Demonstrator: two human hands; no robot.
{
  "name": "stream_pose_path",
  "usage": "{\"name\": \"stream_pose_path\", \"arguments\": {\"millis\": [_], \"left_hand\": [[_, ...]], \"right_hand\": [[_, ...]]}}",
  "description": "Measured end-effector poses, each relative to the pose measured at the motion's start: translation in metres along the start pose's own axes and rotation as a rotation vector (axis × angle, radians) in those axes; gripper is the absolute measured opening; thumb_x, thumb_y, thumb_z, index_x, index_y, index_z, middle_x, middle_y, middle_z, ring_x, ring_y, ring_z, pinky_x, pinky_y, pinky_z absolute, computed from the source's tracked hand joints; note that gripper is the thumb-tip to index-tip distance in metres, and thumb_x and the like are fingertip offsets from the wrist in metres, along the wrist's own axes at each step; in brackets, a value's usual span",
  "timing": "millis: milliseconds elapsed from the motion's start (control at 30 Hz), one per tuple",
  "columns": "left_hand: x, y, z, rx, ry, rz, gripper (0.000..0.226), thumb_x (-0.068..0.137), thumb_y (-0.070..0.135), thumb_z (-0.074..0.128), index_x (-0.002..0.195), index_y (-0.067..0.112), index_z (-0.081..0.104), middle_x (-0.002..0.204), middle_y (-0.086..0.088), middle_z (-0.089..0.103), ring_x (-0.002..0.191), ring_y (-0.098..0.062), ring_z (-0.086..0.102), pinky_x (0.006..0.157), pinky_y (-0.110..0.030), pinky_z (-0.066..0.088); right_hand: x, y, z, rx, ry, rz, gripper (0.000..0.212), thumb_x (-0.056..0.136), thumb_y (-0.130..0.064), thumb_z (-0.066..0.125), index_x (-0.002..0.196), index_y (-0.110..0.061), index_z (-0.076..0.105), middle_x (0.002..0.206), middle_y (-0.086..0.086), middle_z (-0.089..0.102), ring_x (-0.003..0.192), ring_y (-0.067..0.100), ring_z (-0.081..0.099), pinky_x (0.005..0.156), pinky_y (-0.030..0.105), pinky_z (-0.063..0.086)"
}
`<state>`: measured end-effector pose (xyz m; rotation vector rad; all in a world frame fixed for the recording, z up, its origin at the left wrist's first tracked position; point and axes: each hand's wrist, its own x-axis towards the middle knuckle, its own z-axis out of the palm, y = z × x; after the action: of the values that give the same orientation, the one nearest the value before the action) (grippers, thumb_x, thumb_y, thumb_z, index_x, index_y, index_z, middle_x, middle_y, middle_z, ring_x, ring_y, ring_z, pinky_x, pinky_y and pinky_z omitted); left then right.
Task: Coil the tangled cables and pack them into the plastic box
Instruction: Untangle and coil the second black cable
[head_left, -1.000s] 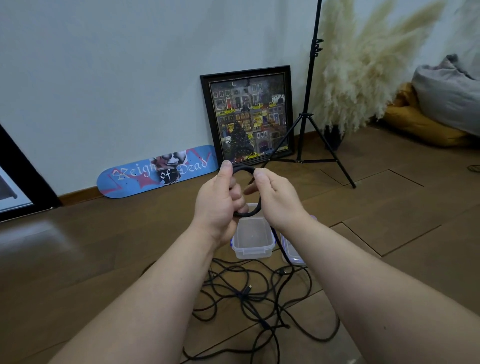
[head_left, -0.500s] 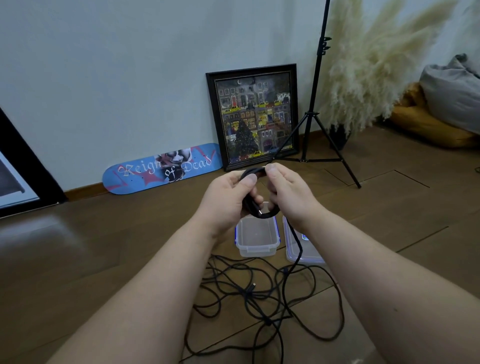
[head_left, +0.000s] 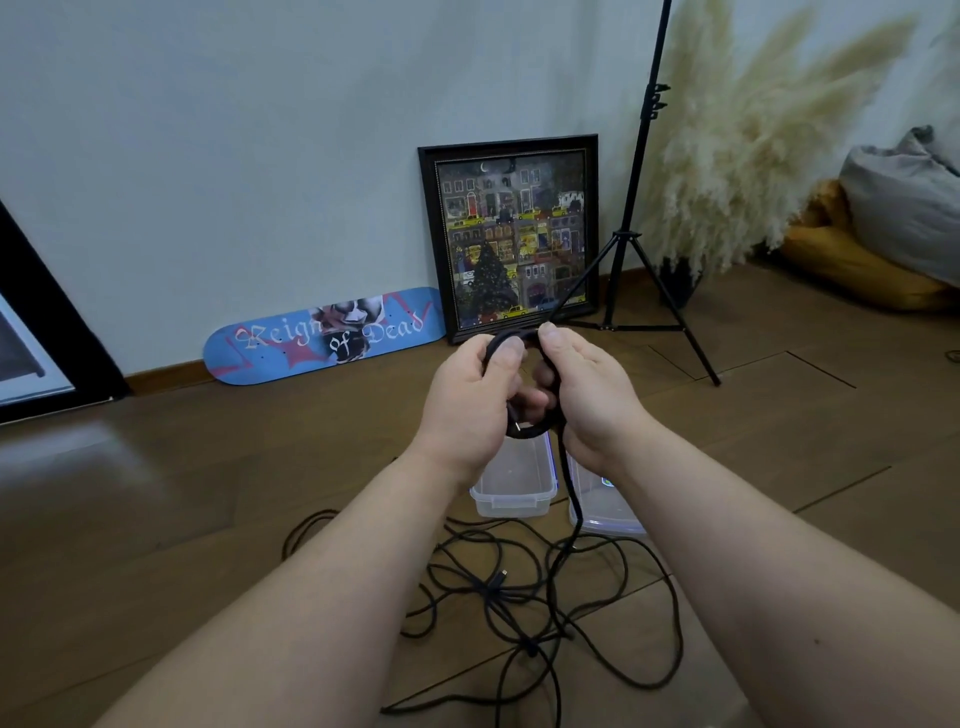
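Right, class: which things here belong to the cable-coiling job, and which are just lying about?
Belong to the job:
coiled cable, held by left hand and right hand
tangled cables
plastic box
lid

Just lying about:
skateboard deck
framed picture
tripod
pampas grass
cushions

A home living space: wood floor (head_left: 208, 493), framed picture (head_left: 511, 244) against the wall, skateboard deck (head_left: 322, 335) left of it, pampas grass (head_left: 737, 156) and cushions (head_left: 893, 228) right.

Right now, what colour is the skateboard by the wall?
Blue skateboard with pink marks and white lettering, seen in the head view.
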<state>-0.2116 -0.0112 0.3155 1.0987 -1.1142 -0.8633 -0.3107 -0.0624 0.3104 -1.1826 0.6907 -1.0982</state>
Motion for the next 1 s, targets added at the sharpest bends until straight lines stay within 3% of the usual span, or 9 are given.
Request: {"name": "stream_pose_path", "arguments": {"millis": [167,267,433,533,667,767,833,900,1000], "left_hand": [[-0.002,0.003,-0.003,-0.022,-0.033,0.028,0.025,0.103,0.017,0.045,0.105,-0.006,0.054,0.047,0.008,0.044,0.044,-0.008,0.045,0.057,-0.025,0.047],[-0.001,0.003,-0.005,0.098,-0.048,0.063,0.017,0.104,0.015,0.043,0.097,0.006,0.056,0.044,0.012,0.043,0.041,-0.003,0.037,0.046,-0.015,0.04],[0.005,0.0,-0.005,0.277,-0.021,0.177,0.02,0.104,0.021,0.043,0.089,0.027,0.055,0.052,0.017,0.05,0.048,-0.007,0.043,0.045,-0.014,0.036],[0.008,-0.004,-0.002,0.302,0.014,0.232,0.015,0.103,0.027,0.044,0.096,0.031,0.057,0.056,0.018,0.052,0.054,-0.009,0.044,0.046,-0.014,0.035],[0.009,-0.007,0.001,0.293,0.052,0.229,0.015,0.104,0.026,0.044,0.098,0.032,0.057,0.056,0.017,0.052,0.052,-0.007,0.045,0.047,-0.015,0.035],[0.009,-0.007,0.0,0.336,0.006,0.219,0.008,0.102,0.028,0.048,0.101,0.031,0.055,0.063,0.014,0.052,0.055,-0.006,0.047,0.051,-0.017,0.037],[0.008,-0.008,-0.001,0.328,0.038,0.207,0.012,0.103,0.026,0.047,0.095,0.03,0.055,0.063,0.012,0.049,0.056,-0.009,0.045,0.049,-0.018,0.037],[0.01,-0.011,-0.002,0.288,0.11,0.167,0.022,0.103,0.027,0.045,0.084,0.027,0.054,0.057,0.012,0.044,0.054,-0.01,0.04,0.046,-0.021,0.035],[0.008,-0.009,0.0,0.117,0.175,0.013,0.03,0.105,0.027,0.04,0.081,0.013,0.052,0.049,0.011,0.037,0.044,-0.008,0.031,0.042,-0.019,0.032]], "right_hand": [[0.001,0.004,-0.003,0.03,-0.026,0.049,0.03,0.103,-0.035,0.042,0.09,-0.012,0.056,0.063,0.002,0.035,0.053,0.016,0.034,0.054,0.028,0.036],[-0.002,0.003,-0.003,-0.024,-0.041,0.034,0.034,0.104,-0.036,0.037,0.088,-0.012,0.056,0.058,-0.001,0.036,0.05,0.012,0.039,0.057,0.029,0.039],[-0.001,0.0,-0.003,-0.191,-0.015,-0.076,0.036,0.105,-0.035,0.032,0.093,-0.006,0.049,0.055,-0.004,0.035,0.047,0.01,0.037,0.053,0.029,0.041],[0.004,0.003,-0.004,-0.302,0.03,-0.127,0.04,0.104,-0.041,0.032,0.081,-0.012,0.047,0.056,-0.003,0.04,0.046,0.01,0.043,0.058,0.035,0.042],[0.008,0.006,-0.004,-0.453,0.103,-0.23,0.045,0.101,-0.049,0.033,0.074,-0.017,0.049,0.062,-0.001,0.047,0.058,0.02,0.048,0.064,0.046,0.044],[0.009,0.005,-0.004,-0.531,0.132,-0.239,0.05,0.102,-0.049,0.031,0.09,-0.009,0.059,0.074,0.003,0.057,0.073,0.025,0.055,0.076,0.051,0.05],[0.009,0.007,-0.003,-0.487,0.123,-0.22,0.053,0.096,-0.057,0.031,0.084,-0.012,0.057,0.069,-0.001,0.052,0.069,0.022,0.05,0.074,0.053,0.05],[0.008,0.01,0.001,-0.444,0.101,-0.212,0.046,0.089,-0.06,0.032,0.073,-0.021,0.049,0.063,-0.005,0.044,0.062,0.017,0.042,0.068,0.046,0.043],[0.006,0.016,0.003,-0.354,0.081,-0.172,0.039,0.101,-0.047,0.033,0.071,-0.025,0.045,0.053,-0.013,0.04,0.051,0.007,0.038,0.063,0.036,0.034]]}}
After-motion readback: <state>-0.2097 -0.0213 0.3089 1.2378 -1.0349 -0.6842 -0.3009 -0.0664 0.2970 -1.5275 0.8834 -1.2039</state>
